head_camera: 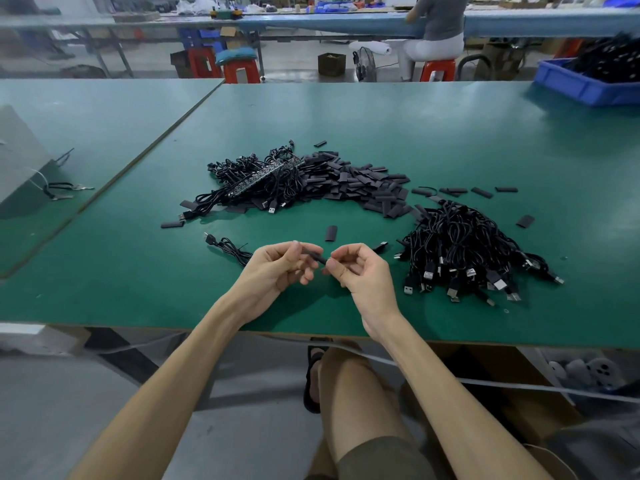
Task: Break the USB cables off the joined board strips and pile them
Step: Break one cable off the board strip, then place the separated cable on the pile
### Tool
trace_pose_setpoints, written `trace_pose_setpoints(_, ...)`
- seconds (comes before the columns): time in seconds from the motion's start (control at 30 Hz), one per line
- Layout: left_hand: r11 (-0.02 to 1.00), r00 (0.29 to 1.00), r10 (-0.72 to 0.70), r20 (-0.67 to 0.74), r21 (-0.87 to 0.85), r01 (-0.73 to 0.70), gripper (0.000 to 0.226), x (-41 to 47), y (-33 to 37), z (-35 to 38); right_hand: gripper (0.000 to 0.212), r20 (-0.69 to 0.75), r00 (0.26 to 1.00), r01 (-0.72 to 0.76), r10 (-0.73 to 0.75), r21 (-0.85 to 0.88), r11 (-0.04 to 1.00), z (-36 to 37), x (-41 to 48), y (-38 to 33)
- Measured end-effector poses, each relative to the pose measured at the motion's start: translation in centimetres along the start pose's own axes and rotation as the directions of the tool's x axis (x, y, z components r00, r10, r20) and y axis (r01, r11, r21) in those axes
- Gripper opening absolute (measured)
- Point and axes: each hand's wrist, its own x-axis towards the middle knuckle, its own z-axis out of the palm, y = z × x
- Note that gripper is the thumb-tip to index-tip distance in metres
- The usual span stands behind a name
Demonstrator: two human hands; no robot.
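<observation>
Head view, near to far.

Left hand (278, 270) and right hand (362, 273) hover close together over the near edge of the green tabletop (346, 116). They share a short dark piece (316, 256). Its long axis runs from 10 o'clock to 4 o'clock.
- Left grip: thumb and fingertips pinch the 10 o'clock end.
- Right grip: thumb and forefinger pinch the 4 o'clock end.
- Cannot tell whether the piece is a cable's board end or a sleeve.

Loose cable (228, 247) lies on the tabletop at 9 o'clock of the left hand. Its long axis also runs 10 to 4 o'clock, and its plug points to 10 o'clock. Its near end goes out of sight behind the left hand, so I cannot tell if it joins the held piece.

Cable pile (464, 247) lies at 3 o'clock of the right hand, with its USB plugs fanned out toward 5 o'clock.

Farther off at 12 o'clock is a heap of black sleeves (356, 187), with strays scattered around it. Touching its 9 o'clock side is a tangle of cables with board strips (266, 176) lying on top. The strips' long axis runs 8 to 2 o'clock.

Blue bin (571, 86) sits at the far 2 o'clock corner, holding black cables.

Beyond the tabletop at 1 o'clock, a person sits on a red stool (438, 69), back to the camera.
</observation>
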Motion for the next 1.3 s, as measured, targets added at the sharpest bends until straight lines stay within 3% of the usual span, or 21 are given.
trace_pose_setpoints(0.07, 1.000, 1.000, 0.003, 0.015, 0.011, -0.003, 0.046, -0.1, 0.1, 0.0, 0.015, 0.009, 1.000, 0.009, -0.009, -0.013, 1.000, 0.1, 0.0, 0.0)
trace_pose_setpoints(0.2, 0.979, 0.999, 0.013, -0.030, 0.205, -0.007, 0.027, 0.0, -0.1, 0.6, 0.020, 0.038, 0.999, 0.034, -0.033, -0.023, 0.999, 0.1, -0.1, -0.1)
trace_pose_setpoints(0.33, 0.951, 0.986, 0.114, -0.123, 0.302, -0.073, 0.023, -0.3, 0.3, 1.2, 0.028, 0.044, 0.996, 0.073, -0.072, -0.027, 0.997, 0.2, -0.2, 0.0)
trace_pose_setpoints(0.5, 0.837, 0.939, 0.305, -0.158, 0.515, -0.185, 0.021, -0.5, 1.8, 1.2, 0.063, 0.114, 0.974, 0.225, -0.198, -0.332, 0.916, 0.2, -0.2, -0.2)
trace_pose_setpoints(0.57, 0.859, 0.937, 0.306, -0.169, 0.473, -0.195, 0.022, -0.6, 2.9, 1.0, 0.064, 0.169, 0.970, 0.235, -0.176, -0.449, 0.862, 0.5, -0.1, 0.0)
trace_pose_setpoints(0.63, 0.901, 0.937, 0.289, -0.195, 0.387, -0.197, 0.026, -0.5, 4.1, 1.1, 0.052, 0.197, 0.969, 0.228, -0.146, -0.508, 0.831, 0.9, -0.1, 0.2)
trace_pose_setpoints(0.8, 0.940, 0.943, 0.226, -0.244, 0.309, -0.145, 0.040, 0.1, 5.7, 2.3, 0.020, 0.132, 0.985, 0.158, -0.110, -0.446, 0.881, 0.9, 0.0, 0.2)
trace_pose_setpoints(0.9, 0.893, 0.966, 0.193, -0.170, 0.439, -0.101, 0.038, 0.0, 5.6, 3.0, 0.025, 0.012, 0.996, 0.089, -0.089, -0.259, 0.962, 0.7, -0.1, -0.1)
trace_pose_setpoints(1.0, 0.819, 0.987, 0.151, -0.059, 0.566, -0.091, 0.032, 0.0, 4.9, 3.7, 0.021, 0.001, 0.994, 0.106, -0.108, -0.179, 0.978, 0.5, -0.3, -0.3)
trace_pose_setpoints(1.1, 0.810, 0.971, 0.210, -0.115, 0.577, -0.107, 0.026, 0.5, 5.0, 4.6, 0.015, 0.001, 0.994, 0.107, -0.108, -0.156, 0.982, 0.5, -0.6, -0.4)
trace_pose_setpoints(1.23, 0.829, 0.946, 0.273, -0.177, 0.542, -0.138, 0.028, 2.4, 7.8, 6.2, 0.058, -0.023, 0.998, 0.044, -0.050, -0.223, 0.974, 0.5, -0.4, -0.4)
trace_pose_setpoints(1.3, 0.851, 0.963, 0.230, -0.139, 0.508, -0.130, 0.027, 4.0, 9.1, 7.4, 0.063, -0.020, 1.000, 0.011, -0.015, -0.208, 0.978, 0.6, -0.2, -0.3)
